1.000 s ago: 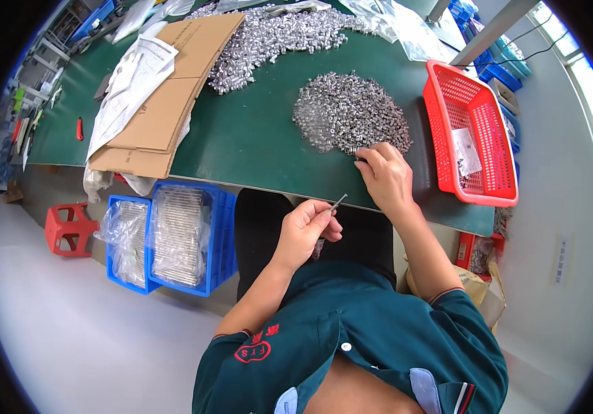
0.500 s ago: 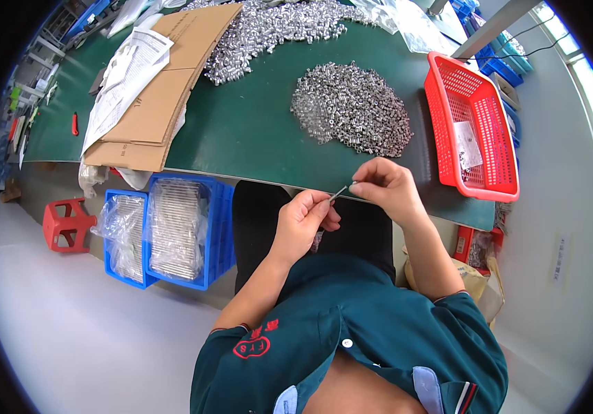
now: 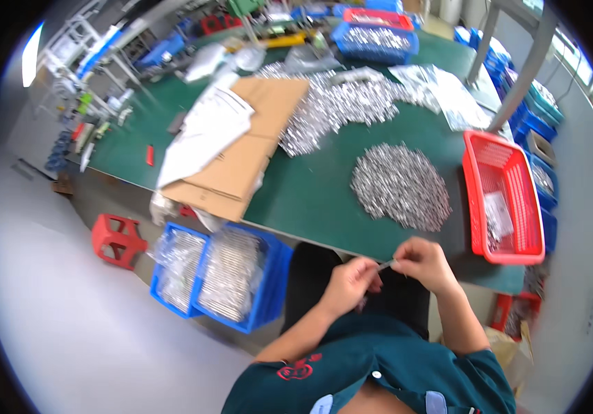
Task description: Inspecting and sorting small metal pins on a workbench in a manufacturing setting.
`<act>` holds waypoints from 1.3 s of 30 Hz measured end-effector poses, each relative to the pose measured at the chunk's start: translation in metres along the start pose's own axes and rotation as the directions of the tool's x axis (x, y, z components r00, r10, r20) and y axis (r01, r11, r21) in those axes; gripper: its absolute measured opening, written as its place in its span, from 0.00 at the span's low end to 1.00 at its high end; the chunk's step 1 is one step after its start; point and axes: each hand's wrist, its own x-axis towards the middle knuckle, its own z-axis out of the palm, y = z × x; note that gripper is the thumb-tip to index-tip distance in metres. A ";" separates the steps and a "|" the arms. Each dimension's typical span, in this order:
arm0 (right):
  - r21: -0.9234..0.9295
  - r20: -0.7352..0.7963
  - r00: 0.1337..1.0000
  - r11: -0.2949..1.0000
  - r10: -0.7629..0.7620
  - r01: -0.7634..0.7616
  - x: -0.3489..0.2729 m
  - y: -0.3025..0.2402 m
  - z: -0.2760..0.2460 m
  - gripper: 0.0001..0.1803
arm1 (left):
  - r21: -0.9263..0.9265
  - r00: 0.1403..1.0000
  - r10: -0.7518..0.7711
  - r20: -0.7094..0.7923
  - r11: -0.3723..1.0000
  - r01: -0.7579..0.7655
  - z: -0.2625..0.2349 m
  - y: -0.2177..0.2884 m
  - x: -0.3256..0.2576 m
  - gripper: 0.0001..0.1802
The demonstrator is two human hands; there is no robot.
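My left hand (image 3: 350, 284) is closed, thumb and fingers pinching a thin metal rod (image 3: 384, 265) that points toward my other hand. My right hand (image 3: 426, 265) is pinched at the far end of this rod; whatever small piece its fingertips hold is blurred and too small to name. Both hands are over my lap, just off the table's front edge. Beyond them, a rounded pile of small silvery metal parts (image 3: 401, 188) lies on the green table (image 3: 296, 200).
A red plastic basket (image 3: 472, 207) stands at the right, with a white slip and small parts inside. Flattened cardboard (image 3: 234, 165) with papers lies left, beside a larger heap of shiny parts (image 3: 338, 103). Blue crates (image 3: 279, 283) and a red stool (image 3: 118, 240) are below left.
My view has tilted up, so the scene sits lower and further right, showing more of the table's far end. Both hands stay together at the rod.
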 end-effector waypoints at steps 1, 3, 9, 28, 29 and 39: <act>-0.032 -0.001 1.000 0.999 -0.003 0.003 -0.002 -0.003 0.000 0.07 | 0.021 1.000 0.003 0.011 1.000 -0.003 0.001 0.002 -0.001 0.07; -0.142 0.005 0.999 0.989 -0.043 0.043 -0.007 -0.017 0.001 0.07 | 0.049 1.000 -0.006 0.023 0.999 0.004 0.001 0.008 -0.004 0.07; -0.219 0.073 0.990 0.967 -0.118 0.131 -0.017 -0.029 0.005 0.07 | -0.080 0.986 -0.079 0.149 0.993 0.092 -0.002 0.005 -0.006 0.08; -0.786 -0.201 0.833 0.592 -0.515 0.176 0.020 0.022 -0.016 0.13 | -0.281 0.994 -0.108 0.020 0.954 0.109 -0.005 -0.004 0.003 0.07; -0.790 -0.200 0.837 0.589 -0.510 0.170 0.020 0.022 -0.015 0.13 | -0.280 0.993 -0.116 0.015 0.953 0.116 -0.005 -0.005 0.002 0.07; -0.797 -0.116 0.823 0.546 -0.556 0.257 0.018 0.023 -0.015 0.10 | -0.277 0.993 -0.122 0.002 0.954 0.118 -0.006 -0.007 0.000 0.07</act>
